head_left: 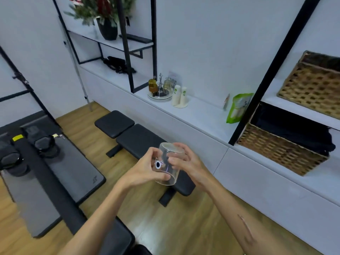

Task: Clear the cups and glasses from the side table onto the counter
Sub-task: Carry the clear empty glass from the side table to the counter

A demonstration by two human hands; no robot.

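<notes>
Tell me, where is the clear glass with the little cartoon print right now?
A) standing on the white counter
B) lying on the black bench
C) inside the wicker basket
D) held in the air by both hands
D: the left hand and right hand both wrap around the clear glass, which hangs in the air above the black bench, short of the white counter.

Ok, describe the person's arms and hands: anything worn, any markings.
Both forearms are bare as far as the frame shows: no sleeves, gloves or watch in view. The left hand and right hand show no rings. The right forearm carries a long, narrow, scar-like mark.
</notes>
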